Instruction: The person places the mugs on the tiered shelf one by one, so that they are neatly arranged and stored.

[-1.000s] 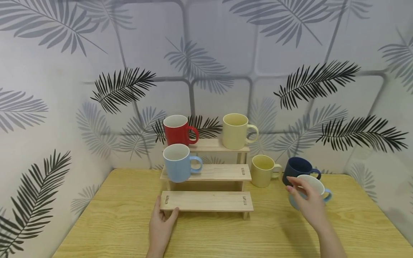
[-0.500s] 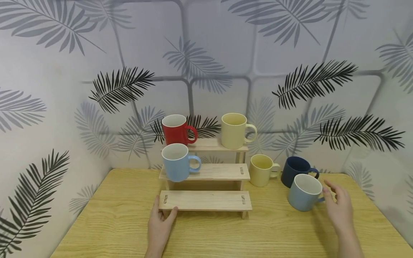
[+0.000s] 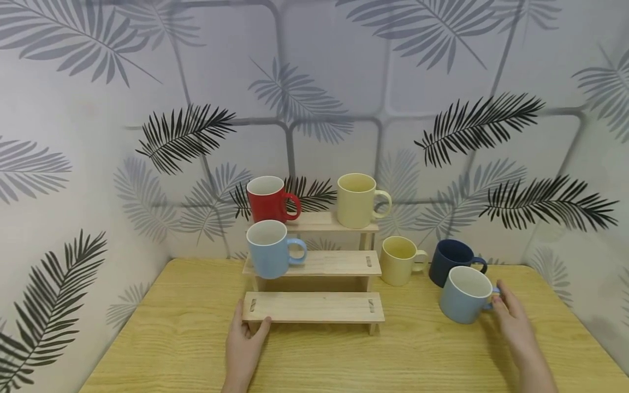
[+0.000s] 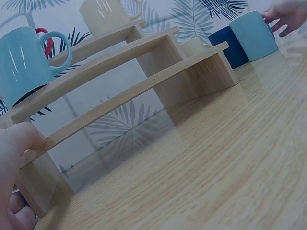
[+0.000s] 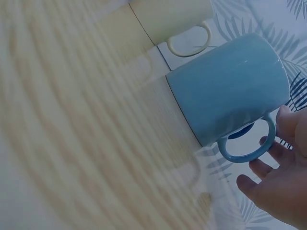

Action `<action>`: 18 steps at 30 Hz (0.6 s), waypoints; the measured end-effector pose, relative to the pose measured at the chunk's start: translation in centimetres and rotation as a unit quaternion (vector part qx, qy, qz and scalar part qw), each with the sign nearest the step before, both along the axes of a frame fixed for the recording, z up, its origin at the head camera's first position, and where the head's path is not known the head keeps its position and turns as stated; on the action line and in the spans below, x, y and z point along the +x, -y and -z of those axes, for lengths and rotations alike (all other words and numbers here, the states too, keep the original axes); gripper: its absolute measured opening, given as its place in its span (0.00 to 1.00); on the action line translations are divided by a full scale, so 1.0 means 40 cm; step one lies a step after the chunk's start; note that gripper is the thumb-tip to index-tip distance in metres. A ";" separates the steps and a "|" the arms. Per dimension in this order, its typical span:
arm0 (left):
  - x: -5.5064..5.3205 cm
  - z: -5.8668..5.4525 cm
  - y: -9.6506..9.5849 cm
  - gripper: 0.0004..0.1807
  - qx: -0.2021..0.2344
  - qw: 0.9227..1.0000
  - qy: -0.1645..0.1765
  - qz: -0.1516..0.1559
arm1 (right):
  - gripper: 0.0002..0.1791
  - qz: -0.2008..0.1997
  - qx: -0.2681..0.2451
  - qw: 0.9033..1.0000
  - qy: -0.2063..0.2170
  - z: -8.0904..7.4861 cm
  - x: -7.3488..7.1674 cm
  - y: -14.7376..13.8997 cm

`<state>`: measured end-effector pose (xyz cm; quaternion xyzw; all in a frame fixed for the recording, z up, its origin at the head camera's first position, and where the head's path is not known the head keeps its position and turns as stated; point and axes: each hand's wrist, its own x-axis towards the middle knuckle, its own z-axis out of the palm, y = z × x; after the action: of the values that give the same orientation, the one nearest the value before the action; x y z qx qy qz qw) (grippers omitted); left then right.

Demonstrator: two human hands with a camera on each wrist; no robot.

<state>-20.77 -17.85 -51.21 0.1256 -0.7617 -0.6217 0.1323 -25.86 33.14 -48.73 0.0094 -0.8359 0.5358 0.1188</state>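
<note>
Best to hold lower blue mug, likely hard, breakable, by handle, with right hand pinching there, left hand gripping shelf.

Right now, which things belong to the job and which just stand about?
Likely in the job:
wooden rack, gripped by left fingers
blue mug on the table, right fingers at its handle

Seemingly standing about, untouched:
red mug, cream mug: top shelf
second blue mug: middle shelf
yellow mug, navy mug
</note>
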 end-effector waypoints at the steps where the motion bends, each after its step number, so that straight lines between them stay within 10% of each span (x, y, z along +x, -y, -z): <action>1: -0.001 0.001 0.000 0.55 0.000 1.000 0.000 0.000 | 0.32 -0.005 0.000 1.000 -0.005 0.003 0.000 -0.001; 10: -0.002 0.005 0.002 0.55 0.002 1.000 0.005 -0.002 | 0.24 0.076 0.027 0.996 -0.038 0.015 -0.002 0.002; 18: -0.002 0.006 0.001 0.56 -0.005 1.000 0.005 -0.003 | 0.03 0.024 -0.105 0.993 -0.037 0.019 0.002 -0.001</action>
<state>-20.84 -17.87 -51.45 0.1303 -0.7654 -0.6165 0.1307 -25.76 33.20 -49.49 -0.0034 -0.7696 0.6172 0.1633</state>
